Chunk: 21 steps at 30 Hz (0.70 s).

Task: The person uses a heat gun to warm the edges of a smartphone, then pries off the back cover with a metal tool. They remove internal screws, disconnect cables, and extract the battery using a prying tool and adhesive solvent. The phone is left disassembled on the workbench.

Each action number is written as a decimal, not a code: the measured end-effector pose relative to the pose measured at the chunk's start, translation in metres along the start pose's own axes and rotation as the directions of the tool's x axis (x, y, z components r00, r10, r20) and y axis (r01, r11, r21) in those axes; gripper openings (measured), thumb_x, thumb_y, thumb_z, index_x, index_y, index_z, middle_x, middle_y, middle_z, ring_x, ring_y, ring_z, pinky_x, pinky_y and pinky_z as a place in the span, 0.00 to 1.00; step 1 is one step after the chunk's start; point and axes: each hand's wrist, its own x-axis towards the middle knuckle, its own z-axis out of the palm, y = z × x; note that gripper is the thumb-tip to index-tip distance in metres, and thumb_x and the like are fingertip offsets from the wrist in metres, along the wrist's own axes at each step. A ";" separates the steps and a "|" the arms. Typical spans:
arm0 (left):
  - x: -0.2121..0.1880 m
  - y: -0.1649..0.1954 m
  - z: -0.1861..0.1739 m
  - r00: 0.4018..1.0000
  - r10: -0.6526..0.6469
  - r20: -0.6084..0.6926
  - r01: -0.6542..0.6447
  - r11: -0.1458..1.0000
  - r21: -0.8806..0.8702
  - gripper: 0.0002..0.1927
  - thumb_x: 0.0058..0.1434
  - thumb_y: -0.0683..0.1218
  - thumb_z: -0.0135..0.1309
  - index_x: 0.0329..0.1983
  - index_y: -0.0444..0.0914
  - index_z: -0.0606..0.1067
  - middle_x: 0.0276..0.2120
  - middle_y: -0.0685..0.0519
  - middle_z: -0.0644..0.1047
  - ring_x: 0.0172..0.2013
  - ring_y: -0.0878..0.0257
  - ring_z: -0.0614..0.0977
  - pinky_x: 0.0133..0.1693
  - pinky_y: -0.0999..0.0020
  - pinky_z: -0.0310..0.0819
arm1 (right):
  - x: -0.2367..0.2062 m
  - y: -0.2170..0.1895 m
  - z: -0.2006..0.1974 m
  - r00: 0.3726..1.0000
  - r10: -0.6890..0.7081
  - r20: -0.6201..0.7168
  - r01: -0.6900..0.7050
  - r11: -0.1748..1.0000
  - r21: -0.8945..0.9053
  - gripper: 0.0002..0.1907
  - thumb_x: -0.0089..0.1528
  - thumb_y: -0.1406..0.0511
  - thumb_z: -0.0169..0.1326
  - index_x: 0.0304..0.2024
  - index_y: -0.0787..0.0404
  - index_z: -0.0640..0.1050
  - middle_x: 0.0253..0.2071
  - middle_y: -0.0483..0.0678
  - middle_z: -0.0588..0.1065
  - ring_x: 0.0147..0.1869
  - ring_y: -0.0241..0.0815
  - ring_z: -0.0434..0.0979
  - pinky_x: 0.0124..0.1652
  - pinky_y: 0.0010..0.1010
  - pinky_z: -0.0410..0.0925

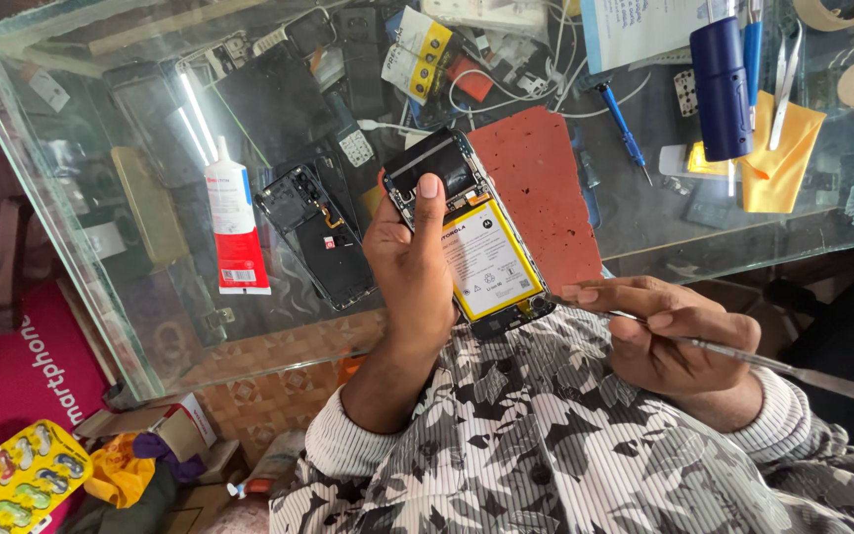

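Note:
My left hand grips an opened smartphone with its back cover off, thumb pressed on the upper part; a white and yellow battery shows inside it. My right hand holds a thin metal spudger like a pen, its fingertips touching the phone's lower right edge. The phone is held above the near edge of a glass table, over a red mat.
On the glass lie a black phone back cover, a white and red glue tube, a blue screwdriver, a dark blue cylinder, tweezers, a yellow cloth and cables. A yellow blister tray lies on the floor.

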 end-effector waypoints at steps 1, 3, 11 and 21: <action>0.001 -0.001 0.000 1.000 -0.005 -0.003 0.005 1.000 -0.010 0.11 0.74 0.46 0.55 0.50 0.32 0.76 0.40 0.54 0.81 0.37 0.72 0.78 0.42 0.76 0.72 | 0.001 0.000 0.001 1.000 -0.015 0.001 0.015 1.000 0.015 0.17 0.70 0.70 0.46 0.42 0.64 0.49 0.41 0.61 0.81 0.42 0.50 0.87 0.42 0.42 0.82; 0.002 -0.002 -0.001 1.000 -0.015 -0.004 0.015 1.000 -0.007 0.11 0.73 0.46 0.54 0.49 0.32 0.76 0.39 0.54 0.81 0.37 0.72 0.78 0.42 0.75 0.72 | 0.002 0.001 0.003 0.999 -0.044 0.004 0.044 0.998 0.045 0.16 0.71 0.71 0.46 0.43 0.64 0.50 0.42 0.61 0.81 0.44 0.51 0.87 0.43 0.43 0.82; 0.001 -0.007 0.001 0.994 0.097 -0.051 -0.096 0.995 0.028 0.11 0.74 0.46 0.53 0.50 0.32 0.75 0.42 0.54 0.79 0.40 0.72 0.77 0.44 0.75 0.72 | 0.007 -0.001 0.001 0.973 -0.171 0.155 0.192 0.973 -0.131 0.20 0.66 0.70 0.56 0.46 0.61 0.56 0.44 0.62 0.79 0.49 0.60 0.85 0.36 0.37 0.80; 0.001 -0.009 0.002 0.986 0.146 -0.087 -0.133 0.981 0.140 0.12 0.74 0.47 0.53 0.50 0.31 0.76 0.41 0.54 0.79 0.38 0.73 0.76 0.43 0.75 0.71 | 0.009 -0.001 -0.001 0.969 -0.103 0.226 0.141 0.977 -0.161 0.18 0.63 0.72 0.58 0.41 0.62 0.59 0.45 0.62 0.79 0.49 0.61 0.85 0.38 0.40 0.82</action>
